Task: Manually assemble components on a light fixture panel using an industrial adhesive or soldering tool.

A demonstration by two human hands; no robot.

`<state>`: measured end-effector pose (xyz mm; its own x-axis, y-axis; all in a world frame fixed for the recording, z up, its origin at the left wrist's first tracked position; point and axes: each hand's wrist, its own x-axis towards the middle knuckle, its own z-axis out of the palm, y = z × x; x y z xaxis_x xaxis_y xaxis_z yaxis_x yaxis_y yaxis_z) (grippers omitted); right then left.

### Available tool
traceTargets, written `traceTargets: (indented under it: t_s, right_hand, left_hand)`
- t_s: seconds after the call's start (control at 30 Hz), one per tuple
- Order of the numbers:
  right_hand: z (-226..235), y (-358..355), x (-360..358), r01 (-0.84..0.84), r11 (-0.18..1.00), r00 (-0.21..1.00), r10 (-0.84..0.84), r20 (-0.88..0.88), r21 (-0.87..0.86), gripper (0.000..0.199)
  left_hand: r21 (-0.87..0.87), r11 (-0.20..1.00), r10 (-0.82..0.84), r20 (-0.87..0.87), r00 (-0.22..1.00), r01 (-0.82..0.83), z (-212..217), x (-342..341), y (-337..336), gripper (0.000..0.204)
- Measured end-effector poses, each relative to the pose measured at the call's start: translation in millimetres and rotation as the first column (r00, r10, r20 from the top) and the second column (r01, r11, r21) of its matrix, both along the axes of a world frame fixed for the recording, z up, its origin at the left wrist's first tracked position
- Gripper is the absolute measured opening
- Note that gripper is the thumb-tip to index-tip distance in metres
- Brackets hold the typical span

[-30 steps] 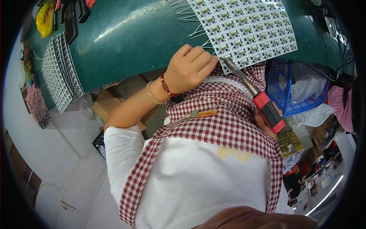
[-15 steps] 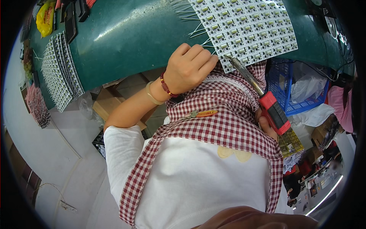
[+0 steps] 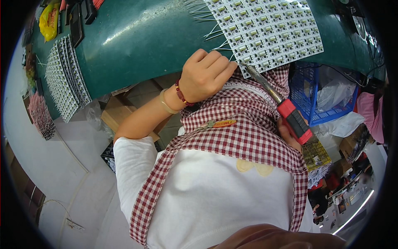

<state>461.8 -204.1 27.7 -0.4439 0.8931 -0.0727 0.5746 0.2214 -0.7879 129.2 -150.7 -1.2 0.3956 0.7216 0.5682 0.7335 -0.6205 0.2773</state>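
Note:
My left hand (image 3: 207, 76) is closed, fingers curled, at the lower left corner of a white circuit board panel (image 3: 265, 35) with rows of small components. A thin white wire (image 3: 231, 58) meets its fingertips, and the pinch itself is mostly hidden. In my right hand (image 3: 288, 135), partly behind the handle, is a soldering iron (image 3: 295, 120) with a red and black grip. The iron's metal tip touches or nearly touches the panel's left edge, right beside my left fingertips. More white wires (image 3: 204, 16) stick out from that edge higher up.
The panel lies on a green table (image 3: 137, 45). On the left are stacked panels (image 3: 66, 79), a wire bundle (image 3: 40, 114) and a yellow bag (image 3: 49, 20). A blue crate (image 3: 304, 93) with plastic bags stands below the table's right side, a cardboard box (image 3: 118, 114) below its left.
The soldering iron has shifted a little left, its tip going from the panel's face to the edge by my left fingertips. My left hand has hardly moved.

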Motion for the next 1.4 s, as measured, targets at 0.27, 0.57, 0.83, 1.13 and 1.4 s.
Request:
traceTargets:
  t_s: [0.27, 0.57, 0.83, 1.13, 1.4]
  right_hand:
    - [-15.9, -14.1, 13.0, 0.029, 0.990, 0.998, -0.022, -0.051, 0.141, 0.022]
    - [-11.7, -7.8, -1.6, 0.095, 0.968, 0.992, -0.073, -0.100, 0.232, 0.023]
    - [-14.1, -21.5, 28.8, 0.154, 0.967, 0.979, -0.178, -0.104, -0.204, 0.023]
    - [-13.9, -20.7, 36.8, 0.067, 0.975, 0.995, -0.082, -0.062, -0.213, 0.018]
    - [-23.8, -25.5, 35.7, 0.001, 0.993, 0.986, -0.021, -0.165, -0.120, 0.020]
  left_hand:
    - [0.001, 1.000, 0.001, -0.002, 1.000, -0.001, 0.5, 0.3, 0.4, 0.025]
    - [0.002, 1.000, 0.000, -0.005, 1.000, 0.000, 0.6, 1.2, 0.8, 0.025]
    - [0.004, 1.000, 0.013, -0.032, 0.999, -0.013, 1.3, 1.4, 0.0, 0.024]
    - [0.034, 0.998, 0.049, 0.000, 0.999, -0.049, 1.9, 4.1, -1.1, 0.026]
    - [0.024, 0.999, -0.027, -0.026, 0.999, 0.028, 2.7, 7.0, -8.2, 0.029]
